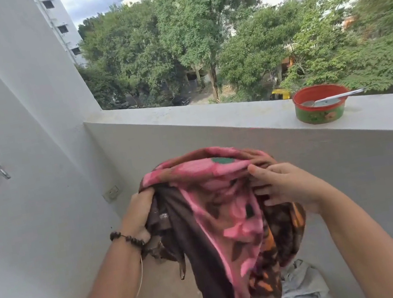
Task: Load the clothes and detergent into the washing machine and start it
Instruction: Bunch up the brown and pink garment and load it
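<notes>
Both hands lift a pink and brown garment (pixel 217 213) clear of the pale clothes pile (pixel 304 287), the left hand (pixel 138 217) gripping its bunched edge and the right hand (pixel 286 185) pinching the top fold, seemingly to carry it.

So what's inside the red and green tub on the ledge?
A spoon lies in the tub, its handle sticking out over the right rim. The rim hides the bottom, so any powder cannot be seen.

Both forearms reach up from the near edge toward the middle. The left hand (pixel 139 212) is raised, fingers curled tight in a grip, its wrist ringed by dark beads. The right hand (pixel 285 187) sits level with it to the right, fingers bent inward, fingertips hidden, apparently pinching too.
</notes>
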